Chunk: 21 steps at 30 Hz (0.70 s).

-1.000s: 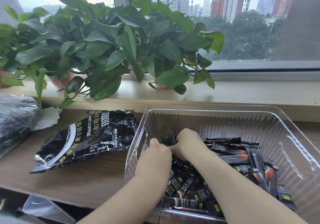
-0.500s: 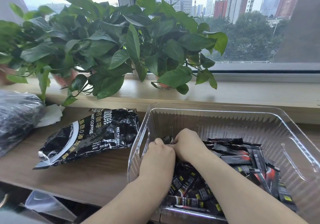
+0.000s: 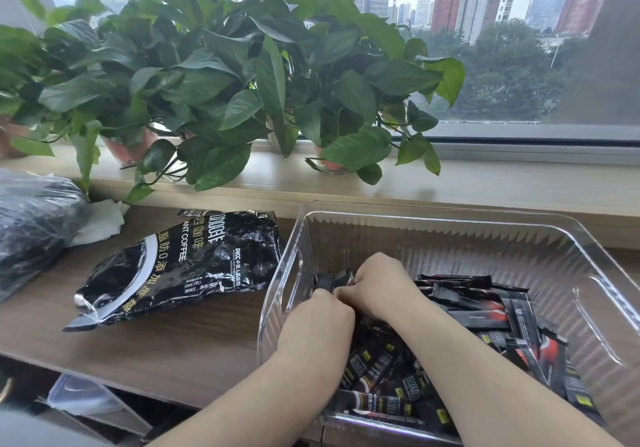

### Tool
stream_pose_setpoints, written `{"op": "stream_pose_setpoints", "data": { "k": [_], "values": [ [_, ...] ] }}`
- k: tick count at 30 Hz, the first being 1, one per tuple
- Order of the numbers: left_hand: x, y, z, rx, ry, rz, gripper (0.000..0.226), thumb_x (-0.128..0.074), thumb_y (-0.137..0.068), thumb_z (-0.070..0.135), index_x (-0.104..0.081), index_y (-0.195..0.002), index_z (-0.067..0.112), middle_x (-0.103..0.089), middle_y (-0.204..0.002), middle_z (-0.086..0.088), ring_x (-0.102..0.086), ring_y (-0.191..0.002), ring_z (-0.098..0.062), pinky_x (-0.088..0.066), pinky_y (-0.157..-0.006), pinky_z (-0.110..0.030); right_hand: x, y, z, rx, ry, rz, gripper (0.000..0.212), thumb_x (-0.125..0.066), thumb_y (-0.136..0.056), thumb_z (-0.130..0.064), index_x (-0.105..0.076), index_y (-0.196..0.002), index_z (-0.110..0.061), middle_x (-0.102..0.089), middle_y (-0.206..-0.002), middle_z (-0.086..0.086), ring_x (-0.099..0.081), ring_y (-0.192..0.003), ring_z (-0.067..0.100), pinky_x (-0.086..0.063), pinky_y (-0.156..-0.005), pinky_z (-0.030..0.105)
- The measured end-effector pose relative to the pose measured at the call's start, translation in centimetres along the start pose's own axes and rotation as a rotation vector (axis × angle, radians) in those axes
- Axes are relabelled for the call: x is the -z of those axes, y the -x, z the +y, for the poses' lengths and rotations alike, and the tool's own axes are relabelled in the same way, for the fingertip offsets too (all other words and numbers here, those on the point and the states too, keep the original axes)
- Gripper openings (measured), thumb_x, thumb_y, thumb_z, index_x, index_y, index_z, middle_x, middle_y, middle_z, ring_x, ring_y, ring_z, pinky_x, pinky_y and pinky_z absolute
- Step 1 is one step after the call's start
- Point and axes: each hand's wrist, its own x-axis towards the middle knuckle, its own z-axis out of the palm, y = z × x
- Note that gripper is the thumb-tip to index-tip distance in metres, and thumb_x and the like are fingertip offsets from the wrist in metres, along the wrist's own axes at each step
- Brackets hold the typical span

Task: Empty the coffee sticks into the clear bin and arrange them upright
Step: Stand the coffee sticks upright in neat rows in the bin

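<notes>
Wooden desk [image 3: 180, 349] under a window, city towers outside, leafy potted plants [image 3: 214, 76] along the sill. Clear bin [image 3: 450, 225] sits on the desk at right, with coffee sticks [image 3: 502, 322] lying loose in a heap across its floor. Left hand [image 3: 315, 325] and right hand [image 3: 381, 287] are both inside the bin at its left end, knuckles up and touching each other. Their fingers are curled tight round a small bunch of sticks standing against the left wall, and the backs of the hands hide most of that bunch. Flattened black coffee bag [image 3: 180, 266] lies just left of the bin. Crumpled white paper [image 3: 100, 220] and a dark plastic sack [image 3: 31, 225] sit at far left.
</notes>
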Motion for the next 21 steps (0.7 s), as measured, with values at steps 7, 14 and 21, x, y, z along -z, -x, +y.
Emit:
{"op": "stream_pose_setpoints", "data": {
  "k": [7, 14, 21],
  "values": [
    [0.2, 1.0, -0.1, -0.023, 0.024, -0.047, 0.036, -0.04, -0.094, -0.005, -0.053, -0.127, 0.0, -0.045, -0.124, -0.018, -0.062, -0.108, -0.033, -0.047, -0.08, -0.036, -0.1, -0.2, 0.4, 0.009, -0.024, 0.018, 0.044, -0.073, -0.08, -0.034, -0.044, -0.053, -0.014, -0.044, -0.048, -0.001, -0.042, -0.044, 0.015, -0.029, -0.038, 0.021],
    [-0.1, 1.1, -0.1, -0.05, 0.004, -0.09, 0.044, -0.039, -0.096, -0.004, -0.043, -0.139, -0.001, -0.038, -0.128, -0.019, -0.059, -0.109, -0.039, -0.045, -0.078, -0.04, -0.2, 0.0, 0.7, 0.021, -0.085, 0.02, 0.047, -0.074, -0.08, -0.031, -0.042, -0.05, -0.014, -0.047, -0.048, 0.0, -0.051, -0.049, 0.017, -0.035, -0.042, 0.022],
    [0.2, 1.0, 0.3, -0.025, -0.04, -0.108, 0.039, -0.038, -0.096, -0.003, -0.047, -0.133, -0.005, -0.034, -0.132, -0.022, -0.055, -0.112, -0.038, -0.048, -0.087, -0.041, -0.1, 0.0, 0.8, 0.023, -0.095, 0.0, 0.036, -0.074, -0.08, -0.034, -0.055, -0.06, -0.012, -0.057, -0.054, 0.003, -0.064, -0.062, 0.024, -0.048, -0.051, 0.023]
  ]
}}
